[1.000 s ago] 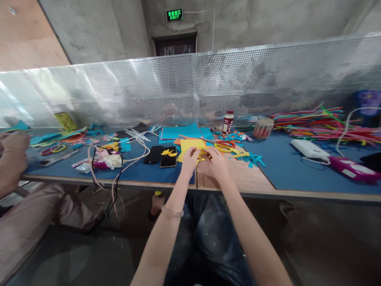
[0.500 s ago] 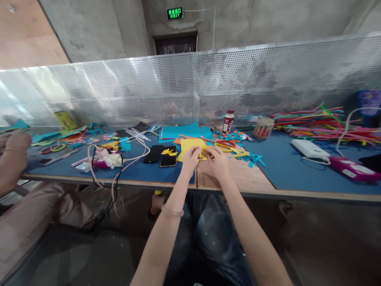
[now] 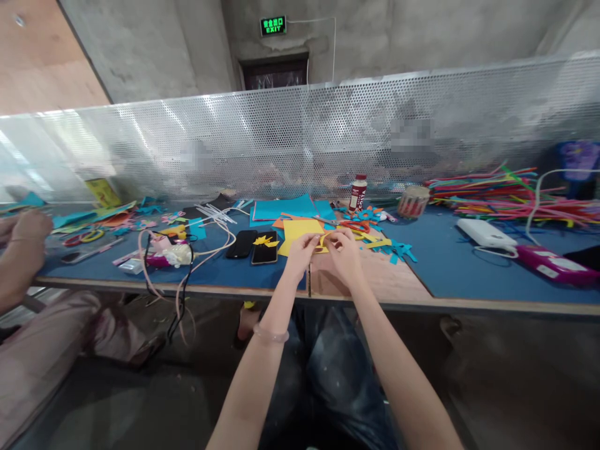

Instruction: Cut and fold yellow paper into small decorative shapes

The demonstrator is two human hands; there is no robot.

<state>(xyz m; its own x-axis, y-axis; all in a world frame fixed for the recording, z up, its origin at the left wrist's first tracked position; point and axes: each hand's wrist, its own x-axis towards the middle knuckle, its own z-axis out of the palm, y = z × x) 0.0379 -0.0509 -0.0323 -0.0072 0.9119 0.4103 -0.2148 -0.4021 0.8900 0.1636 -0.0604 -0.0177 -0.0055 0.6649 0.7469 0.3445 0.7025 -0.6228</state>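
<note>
Close together over the table's front middle, my left hand (image 3: 302, 251) and my right hand (image 3: 343, 251) pinch a small yellow paper strip (image 3: 322, 242) between them. The fingers of both hands are closed on it, and part of the strip is hidden by them. Under and behind my hands lies a yellow paper sheet (image 3: 300, 229). Yellow cut pieces (image 3: 266, 240) rest on a dark phone (image 3: 264, 252) left of my left hand. Beyond my right hand are orange-handled scissors (image 3: 354, 226), more yellow strips (image 3: 379, 244) and blue paper cuttings (image 3: 402, 251).
Blue paper sheets (image 3: 285, 207) lie behind, near a dark red bottle (image 3: 359, 192) and a jar (image 3: 413, 202). Colourful pipe cleaners (image 3: 492, 187) and a white power bank (image 3: 485, 233) are at right. Loose cables (image 3: 180, 281) hang over the left edge. Another person's hand (image 3: 29, 234) is far left.
The yellow strip between my fingers now shows more clearly, bent in a loop. My hands have barely moved. At far left the other person's hands have shifted slightly.
</note>
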